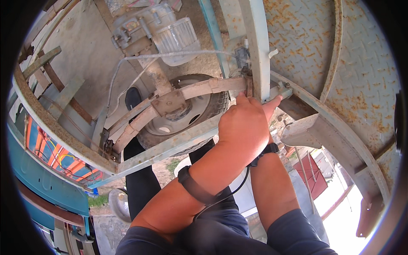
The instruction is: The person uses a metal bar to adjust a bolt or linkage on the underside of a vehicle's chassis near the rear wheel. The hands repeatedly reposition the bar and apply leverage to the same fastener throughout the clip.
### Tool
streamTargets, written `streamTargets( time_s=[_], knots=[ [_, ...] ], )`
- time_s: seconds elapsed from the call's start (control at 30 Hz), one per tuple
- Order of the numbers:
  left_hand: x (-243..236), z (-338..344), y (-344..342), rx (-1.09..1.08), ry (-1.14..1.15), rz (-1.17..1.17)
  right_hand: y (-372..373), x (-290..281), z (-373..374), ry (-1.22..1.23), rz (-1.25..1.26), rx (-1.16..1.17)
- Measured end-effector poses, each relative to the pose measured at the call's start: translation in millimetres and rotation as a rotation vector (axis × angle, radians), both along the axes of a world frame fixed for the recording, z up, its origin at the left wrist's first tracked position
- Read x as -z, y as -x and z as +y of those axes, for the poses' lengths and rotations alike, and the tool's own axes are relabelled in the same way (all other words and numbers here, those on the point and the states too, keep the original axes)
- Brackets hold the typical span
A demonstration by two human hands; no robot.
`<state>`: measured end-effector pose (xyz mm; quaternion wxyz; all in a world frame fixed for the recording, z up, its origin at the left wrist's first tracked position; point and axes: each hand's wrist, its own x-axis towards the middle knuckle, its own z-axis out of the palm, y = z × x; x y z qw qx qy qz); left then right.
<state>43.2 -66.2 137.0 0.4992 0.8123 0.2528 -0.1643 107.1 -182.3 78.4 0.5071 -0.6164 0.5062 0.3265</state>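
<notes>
My left hand [243, 123] is closed at the right end of a curved, rusty leaf spring [199, 89]. Its fingers are by an upright bolted bracket [249, 86], next to a pale blue frame post [258, 51]; what they grip is hidden. Behind it, my right hand [270, 121] is mostly covered, so its grip does not show. One finger stretches toward a short blue-grey lug [282, 93] with a bolt; I cannot tell for sure which hand it belongs to. Both wrists wear black bands. A clamp plate [170, 103] sits at the spring's middle.
A wheel with a black tyre [219, 106] lies behind the spring. Farther off is a finned metal housing [174, 40] with a grey corrugated conduit [170, 54] in front. A pale blue frame rail [170, 146] crosses before my legs. Rusty tread plate [357, 63] fills the right.
</notes>
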Motion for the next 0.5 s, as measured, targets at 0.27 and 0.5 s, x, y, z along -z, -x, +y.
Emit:
streamTargets(
  time_s=[0.27, 0.5],
  knots=[
    [14.2, -7.5, 10.3, -0.047, 0.014, -0.035, -7.1, 14.6, 5.5, 0.094, -0.237, 0.024],
    [58.4, 16.1, 49.0, -0.049, 0.111, -0.004, -1.5, 25.1, 6.8, 0.086, -0.271, 0.093]
  ],
)
